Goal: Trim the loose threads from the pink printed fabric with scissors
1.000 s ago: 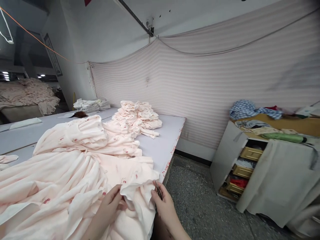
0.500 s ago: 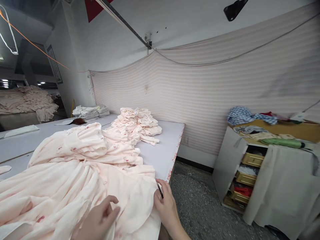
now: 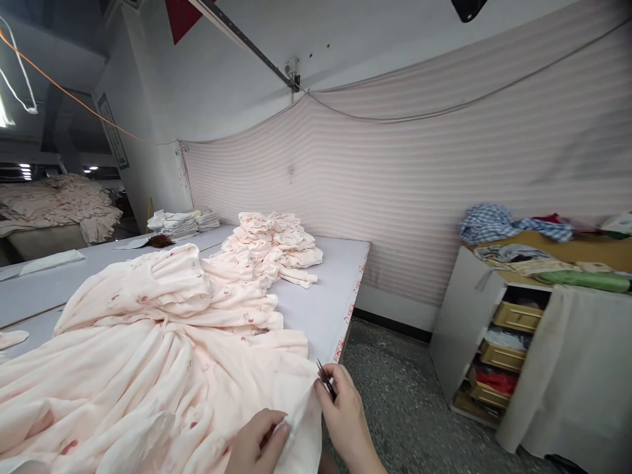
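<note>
At the table (image 3: 316, 309) corner, the left hand (image 3: 257, 442) pinches the pink fabric (image 3: 162, 368) hem. The right hand (image 3: 345, 415) is curled around what look like thread snips (image 3: 326, 380) (tips upward).

Standing by, I can see only the person's two hands, the left hand (image 3: 257, 442) and the right hand (image 3: 347, 416). Both are bare, with slim fingers. The right wrist and a stretch of forearm (image 3: 369, 462) are uncovered as well.

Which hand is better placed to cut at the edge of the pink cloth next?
Probably the right hand: it holds the small dark snips at the edge of the pink cloth. The left hand pinches that edge and holds no tool.
</note>
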`<act>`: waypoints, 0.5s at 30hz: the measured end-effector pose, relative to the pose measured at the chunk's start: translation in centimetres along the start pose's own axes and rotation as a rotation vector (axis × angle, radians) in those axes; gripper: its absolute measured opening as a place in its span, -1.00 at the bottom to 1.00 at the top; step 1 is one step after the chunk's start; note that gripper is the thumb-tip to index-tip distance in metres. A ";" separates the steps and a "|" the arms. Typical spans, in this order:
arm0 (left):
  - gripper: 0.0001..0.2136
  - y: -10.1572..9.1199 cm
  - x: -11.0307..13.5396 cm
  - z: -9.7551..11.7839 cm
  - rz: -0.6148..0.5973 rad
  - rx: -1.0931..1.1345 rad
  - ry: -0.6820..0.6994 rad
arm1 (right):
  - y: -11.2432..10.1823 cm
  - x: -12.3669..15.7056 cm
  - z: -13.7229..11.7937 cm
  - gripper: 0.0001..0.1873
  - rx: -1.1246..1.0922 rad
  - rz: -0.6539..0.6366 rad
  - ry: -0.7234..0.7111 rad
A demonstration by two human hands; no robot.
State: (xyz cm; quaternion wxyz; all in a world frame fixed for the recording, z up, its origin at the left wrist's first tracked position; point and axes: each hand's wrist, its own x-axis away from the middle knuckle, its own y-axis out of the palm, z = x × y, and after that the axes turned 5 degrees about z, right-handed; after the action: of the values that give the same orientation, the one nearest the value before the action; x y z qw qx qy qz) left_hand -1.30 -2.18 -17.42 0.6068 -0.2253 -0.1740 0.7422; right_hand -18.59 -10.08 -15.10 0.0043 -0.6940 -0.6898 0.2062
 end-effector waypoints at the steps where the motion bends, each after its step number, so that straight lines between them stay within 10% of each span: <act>1: -0.65 -0.2 -0.1 -0.3 -0.027 0.098 -0.087 | -0.1 0.2 0.0 -0.94 -0.003 0.001 -0.011; 8: -0.60 -0.2 -0.7 0.2 -0.011 0.481 -0.186 | -0.1 2.0 -1.9 -0.92 -0.126 -0.252 -0.200; 15: -0.78 0.2 -0.1 2.0 0.287 -0.010 0.037 | 0.5 1.8 -1.8 -0.83 -0.089 -0.262 -0.093</act>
State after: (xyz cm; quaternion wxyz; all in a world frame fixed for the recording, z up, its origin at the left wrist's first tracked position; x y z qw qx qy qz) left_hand -2.55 -2.33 -15.90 0.4966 -0.2645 -0.1325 0.8160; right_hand -17.67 -7.93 -14.14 -0.0317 -0.5873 -0.7823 0.2052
